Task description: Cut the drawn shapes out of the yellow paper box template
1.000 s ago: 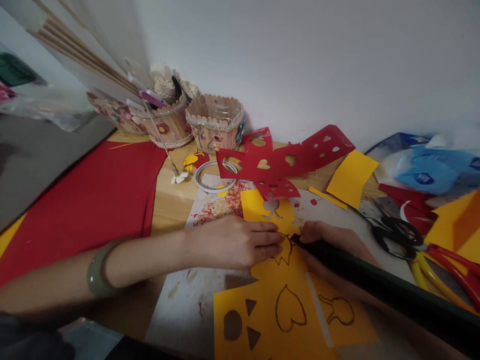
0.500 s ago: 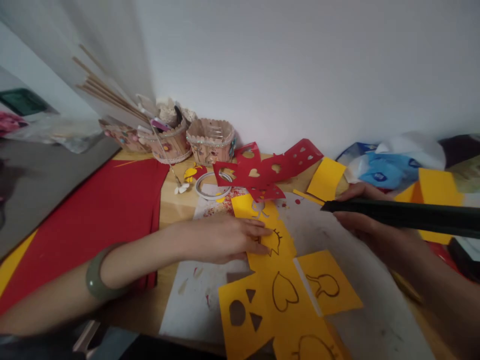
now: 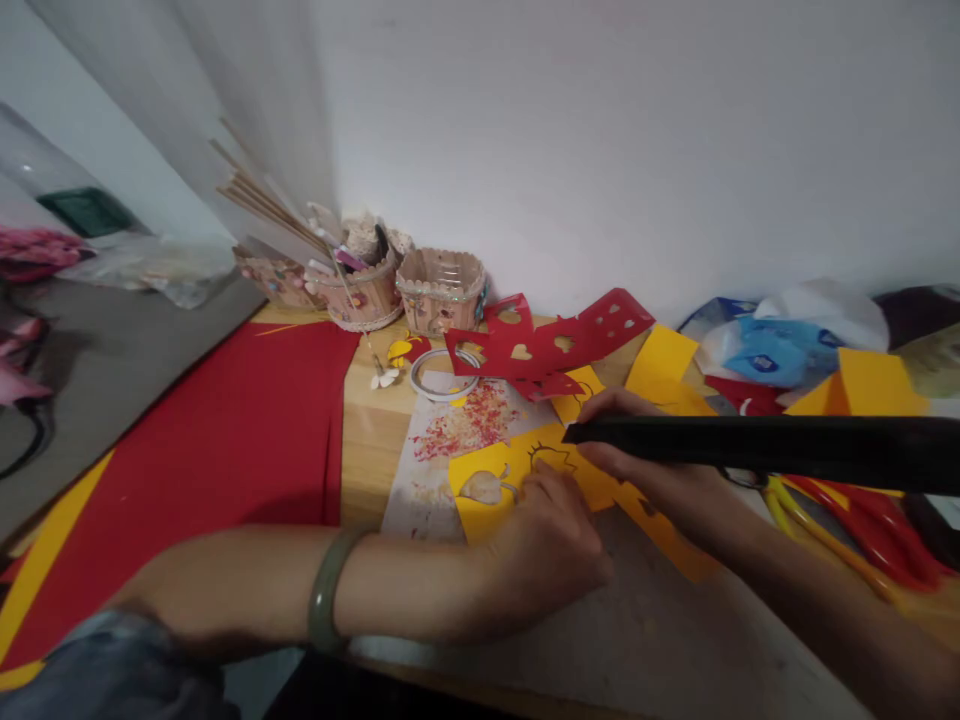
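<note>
My left hand (image 3: 551, 525), with a green bangle on its wrist, rests on a yellow paper net (image 3: 480, 480). Its fingers are bent together on the paper beside a drawn outline with short lash-like strokes. A leaf- or fruit-shaped opening shows left of the fingertips. My right hand (image 3: 626, 445) is closed around a long black bar-like tool (image 3: 735, 445) with a narrow tip, whose exact kind I cannot make out. The tip points left, over or just above the yellow paper. My forearms and the tool hide part of the net.
A red cut-out paper net (image 3: 547, 345) lies behind the hands, beside a white tape ring (image 3: 444, 375). Decorated baskets (image 3: 441, 290) stand by the wall. Red sheets (image 3: 247, 430) lie at left. Yellow-handled (image 3: 825, 535) and red-handled scissors (image 3: 892, 535) lie at right, below blue packaging (image 3: 772, 350).
The yellow net has been turned and shifted up, away from me. My left hand has moved right and down, its fingers now bent. My right hand has moved left with the black tool.
</note>
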Tool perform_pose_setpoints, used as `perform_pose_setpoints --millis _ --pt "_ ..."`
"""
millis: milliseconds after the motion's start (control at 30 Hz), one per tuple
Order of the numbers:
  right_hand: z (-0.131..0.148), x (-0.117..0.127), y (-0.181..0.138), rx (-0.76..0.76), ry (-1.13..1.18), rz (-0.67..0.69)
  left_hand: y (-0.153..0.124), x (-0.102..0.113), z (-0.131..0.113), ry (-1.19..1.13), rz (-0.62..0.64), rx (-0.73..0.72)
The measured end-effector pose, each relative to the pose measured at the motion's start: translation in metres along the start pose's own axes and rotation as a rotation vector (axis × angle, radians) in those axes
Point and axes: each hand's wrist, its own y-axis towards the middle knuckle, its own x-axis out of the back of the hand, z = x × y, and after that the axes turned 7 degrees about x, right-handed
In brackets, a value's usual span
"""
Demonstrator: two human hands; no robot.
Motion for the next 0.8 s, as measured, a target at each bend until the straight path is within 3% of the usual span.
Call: perform_pose_setpoints --millis 167,300,400,467,800 --pt "-0.02 -0.019 0.013 0.069 0.046 0.129 -0.002 -0.001 0.007 -0.008 -0.032 0.023" --pt "-0.027 -0.019 0.015 0.09 -0.003 0.075 -0.014 -0.005 0.026 -0.074 -0.03 -0.068" --pt "-0.029 -0.022 0.012 0.107 -0.062 0.044 -0.022 -0.013 0.035 -0.112 -0.118 -0.056" --pt "-0.032 -0.025 0.009 0.118 -0.092 0.052 -0.025 -0.017 0.037 -0.126 -0.173 -0.034" --pt "-0.033 -0.031 0.008 0.145 -0.177 0.031 -0.026 -0.012 0.039 -0.118 -0.216 -0.015"
